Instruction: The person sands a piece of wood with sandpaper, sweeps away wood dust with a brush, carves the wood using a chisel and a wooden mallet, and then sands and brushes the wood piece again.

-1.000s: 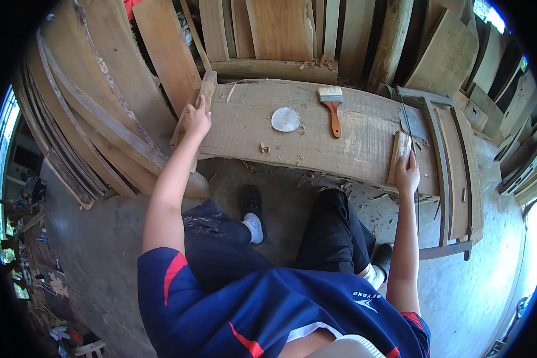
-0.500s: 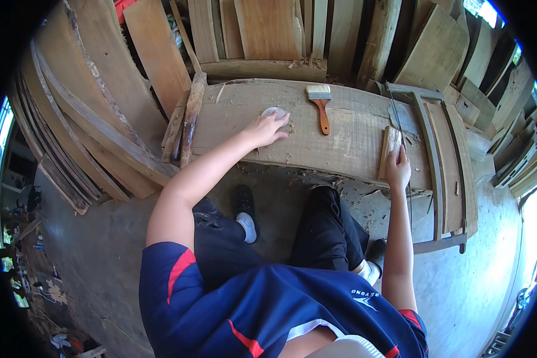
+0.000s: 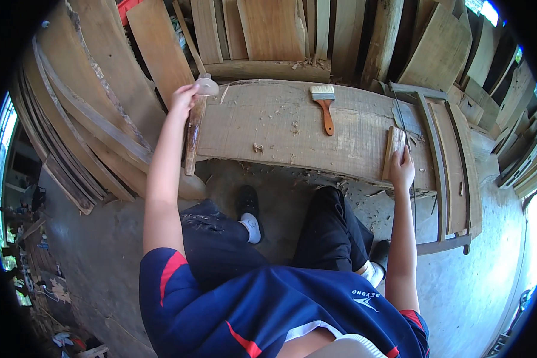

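My left hand (image 3: 185, 99) is closed on a pale, round, disc-like piece (image 3: 207, 87), whose exact kind I cannot make out. It hovers at the left end of a wide plank (image 3: 250, 125), over a dark-stained wooden bar (image 3: 193, 140). At the plank's right side, my right hand (image 3: 402, 169) has its fingers closed on a small wooden block (image 3: 393, 145) lying on the surface. Between the hands rests a flat paintbrush (image 3: 326, 113) with pale bristles and a brown handle, bristles pointing away from me. Wood shavings are scattered over the plank.
A wooden frame (image 3: 437, 164), like a frame saw, lies across the plank's right end. Boards (image 3: 268, 30) lean along the back, with curved planks (image 3: 83, 128) stacked at left and more wood (image 3: 510, 161) at right. Shavings litter the concrete floor (image 3: 104, 250) below the plank.
My left hand has moved from the middle of the plank to its far left end, carrying the pale disc-like piece. My right hand remains on the wooden block.
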Motion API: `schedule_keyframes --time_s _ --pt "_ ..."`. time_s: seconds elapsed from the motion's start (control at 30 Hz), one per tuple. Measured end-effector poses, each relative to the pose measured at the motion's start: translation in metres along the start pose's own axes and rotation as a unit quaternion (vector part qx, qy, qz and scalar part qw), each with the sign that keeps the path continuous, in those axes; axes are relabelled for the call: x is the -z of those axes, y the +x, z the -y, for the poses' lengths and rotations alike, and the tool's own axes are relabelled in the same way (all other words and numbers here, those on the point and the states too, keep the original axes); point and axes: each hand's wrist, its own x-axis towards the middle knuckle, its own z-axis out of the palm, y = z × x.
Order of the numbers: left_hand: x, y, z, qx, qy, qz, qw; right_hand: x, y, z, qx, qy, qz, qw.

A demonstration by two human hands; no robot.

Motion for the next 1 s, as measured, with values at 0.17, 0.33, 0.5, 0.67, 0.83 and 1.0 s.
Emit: schedule_keyframes --time_s 0.17,0.33,0.5,0.67,0.83,1.0 --pt "0.04 0.011 0.027 0.041 0.121 -0.01 0.992 0.003 -0.001 -0.004 0.012 -0.006 -0.017 1.0" --pt "0.087 0.03 0.049 0.07 0.243 -0.04 0.967 -0.004 -0.002 0.006 0.005 0.009 -0.004 1.0" --pt "0.041 0.013 0.049 0.024 0.586 -0.178 0.79 -0.001 -0.002 0.0 0.003 -0.012 -0.015 1.0" --pt "-0.09 -0.033 0.015 -0.307 0.462 -0.029 0.831 0.002 -0.004 0.008 -0.002 -0.009 -0.018 1.0" --pt "-0.233 -0.095 0.02 -0.517 0.496 0.298 0.63 0.007 -0.004 0.004 0.005 0.001 -0.029 1.0" --pt "-0.298 -0.133 0.056 -0.67 0.528 0.246 0.46 0.004 -0.006 0.002 -0.008 0.009 -0.02 1.0"
